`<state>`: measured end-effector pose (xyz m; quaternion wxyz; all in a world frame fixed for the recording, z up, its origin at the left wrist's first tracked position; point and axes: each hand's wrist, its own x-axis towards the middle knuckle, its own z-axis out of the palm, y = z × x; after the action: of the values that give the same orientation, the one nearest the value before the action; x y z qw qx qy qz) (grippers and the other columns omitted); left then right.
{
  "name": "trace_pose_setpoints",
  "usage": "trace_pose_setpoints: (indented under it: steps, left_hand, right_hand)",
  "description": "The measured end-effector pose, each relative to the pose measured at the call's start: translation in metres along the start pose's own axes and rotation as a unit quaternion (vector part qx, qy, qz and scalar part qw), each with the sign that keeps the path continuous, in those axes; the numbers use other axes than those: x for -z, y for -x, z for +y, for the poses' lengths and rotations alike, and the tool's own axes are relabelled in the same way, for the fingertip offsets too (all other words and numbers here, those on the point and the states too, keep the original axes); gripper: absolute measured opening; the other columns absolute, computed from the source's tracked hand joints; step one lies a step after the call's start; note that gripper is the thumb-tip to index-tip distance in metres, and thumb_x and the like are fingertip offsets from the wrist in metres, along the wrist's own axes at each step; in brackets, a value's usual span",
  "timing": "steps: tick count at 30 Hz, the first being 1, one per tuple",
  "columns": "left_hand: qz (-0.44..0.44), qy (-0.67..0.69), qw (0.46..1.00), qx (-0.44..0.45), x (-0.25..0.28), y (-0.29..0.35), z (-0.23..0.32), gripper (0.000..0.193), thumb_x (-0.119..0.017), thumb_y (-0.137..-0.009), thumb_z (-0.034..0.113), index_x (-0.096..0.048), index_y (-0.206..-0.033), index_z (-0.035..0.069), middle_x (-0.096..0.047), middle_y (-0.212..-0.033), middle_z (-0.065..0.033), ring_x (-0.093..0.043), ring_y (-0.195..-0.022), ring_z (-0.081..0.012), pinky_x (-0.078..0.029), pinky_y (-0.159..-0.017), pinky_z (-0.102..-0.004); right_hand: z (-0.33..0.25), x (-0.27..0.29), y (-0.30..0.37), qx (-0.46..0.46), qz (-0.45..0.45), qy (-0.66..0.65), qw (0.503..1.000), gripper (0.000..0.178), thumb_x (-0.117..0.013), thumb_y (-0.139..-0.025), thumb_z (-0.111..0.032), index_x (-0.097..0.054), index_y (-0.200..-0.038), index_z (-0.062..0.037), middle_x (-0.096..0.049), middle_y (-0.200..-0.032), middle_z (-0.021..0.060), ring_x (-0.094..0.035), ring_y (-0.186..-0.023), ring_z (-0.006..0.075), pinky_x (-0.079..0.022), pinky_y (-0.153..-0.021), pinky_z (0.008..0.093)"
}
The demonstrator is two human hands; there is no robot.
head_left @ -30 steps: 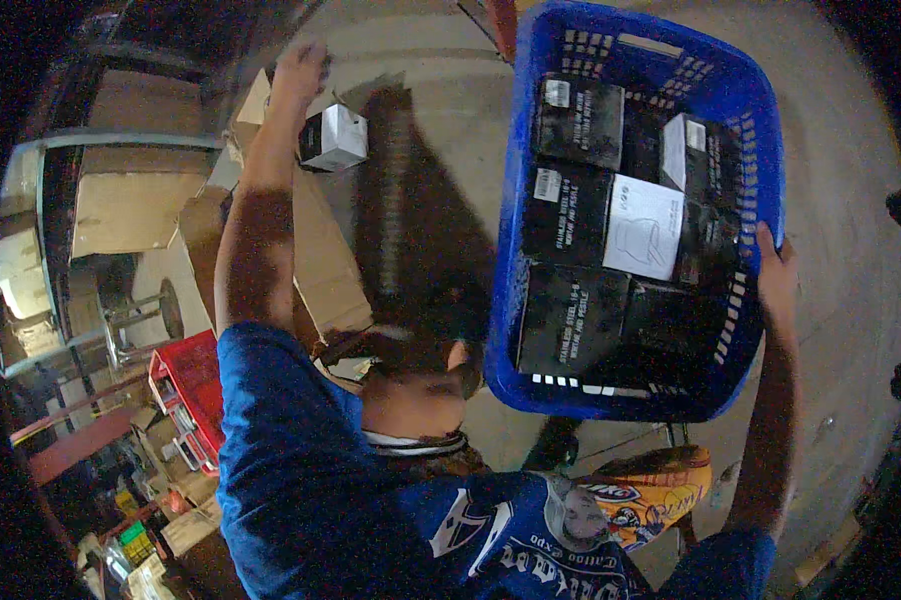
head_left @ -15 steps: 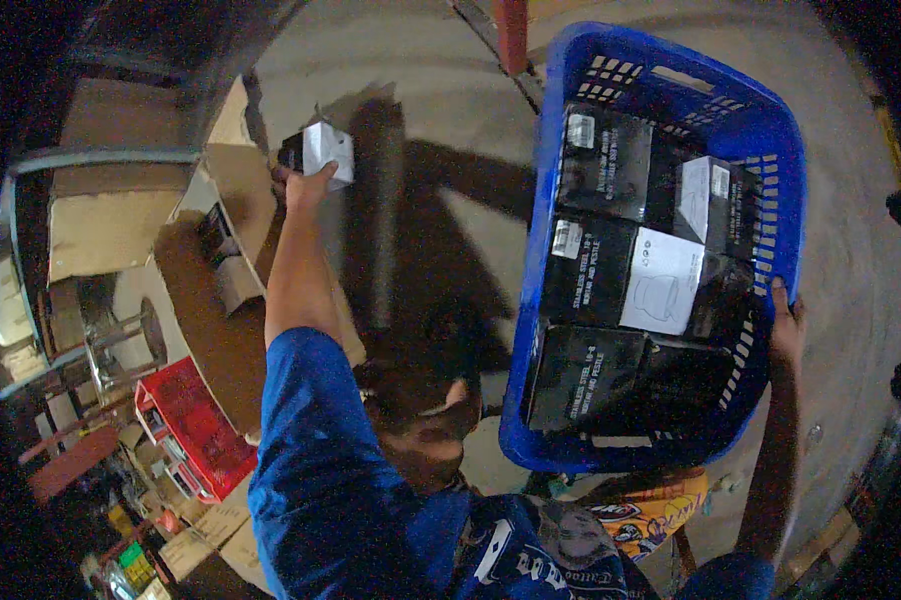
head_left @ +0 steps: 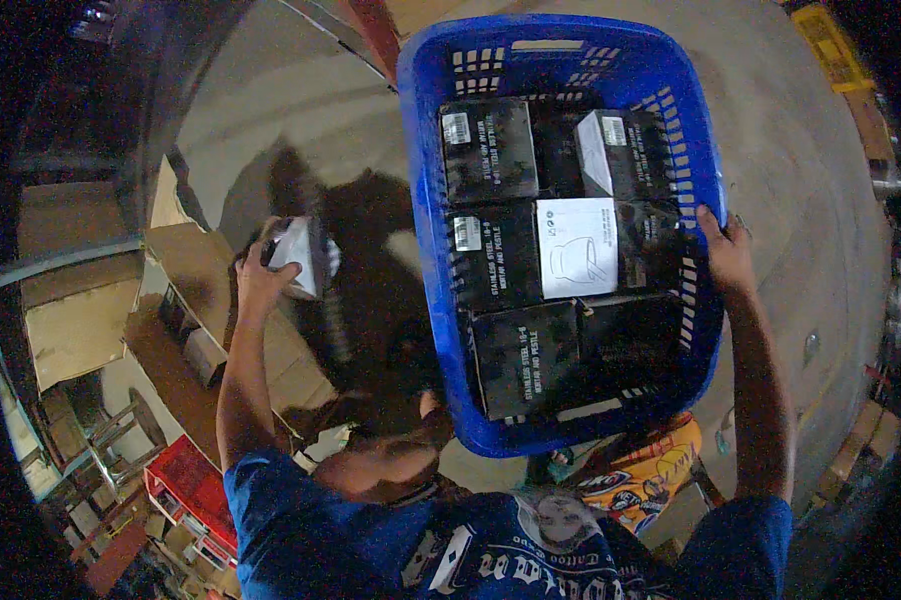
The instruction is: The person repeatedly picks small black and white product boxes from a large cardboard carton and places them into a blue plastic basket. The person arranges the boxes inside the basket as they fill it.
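Observation:
My left hand (head_left: 262, 278) is closed round a small white and black box (head_left: 304, 262), held near an open brown carton (head_left: 170, 370). To the right is a blue plastic basket (head_left: 432, 250) with slotted sides. My right hand (head_left: 732, 262) grips its right rim, fingers over the edge. Inside the basket lie several black boxes (head_left: 495, 155) with pale print and white labels. A box with a white face (head_left: 577, 250) bearing a line drawing sits in the middle. What supports the basket from below is hidden.
A red plastic crate (head_left: 192, 490) stands at lower left, among loose cardboard. Another person's orange printed garment (head_left: 650, 480) shows below the basket. A reddish post (head_left: 372, 35) rises behind the basket, and a yellow object (head_left: 828, 45) lies at the far right.
My left hand has come back toward me with the small box and turned it. The basket and my right hand on its rim appear further left in the view.

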<state>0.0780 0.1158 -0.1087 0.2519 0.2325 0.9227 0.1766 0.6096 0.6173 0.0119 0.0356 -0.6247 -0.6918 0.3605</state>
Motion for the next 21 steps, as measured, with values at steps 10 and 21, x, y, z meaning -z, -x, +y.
trace_pose_setpoints:
  steps: [10, 21]
  left_hand:
    - [-0.081, -0.228, 0.970, -0.033, -0.191, -0.014, -0.079, 0.077, -0.068, -0.092, 0.043, -0.033, -0.159, 0.026, -0.040, -0.151, -0.0245, -0.048, -0.130, -0.0472, -0.047, -0.106, -0.0536]
    - [0.014, 0.210, 0.972, 0.106, -0.127, 0.004, -0.038, 0.076, -0.080, -0.082, 0.028, -0.041, -0.144, 0.008, -0.060, -0.128, -0.0155, -0.060, -0.118, -0.0334, -0.051, -0.098, -0.0460]
  right_hand:
    - [-0.016, -0.008, 0.018, 0.057, 0.012, -0.007, 0.998, 0.051, -0.061, -0.099, -0.049, -0.069, -0.112, 0.0000, -0.074, -0.094, 0.0108, -0.069, -0.083, 0.0230, -0.053, -0.081, 0.0384]
    - [0.005, -0.017, -0.003, 0.056, 0.015, -0.010, 0.998, 0.055, -0.062, -0.098, -0.051, -0.068, -0.116, 0.0009, -0.074, -0.100, 0.0173, -0.070, -0.093, 0.0300, -0.053, -0.088, 0.0415]
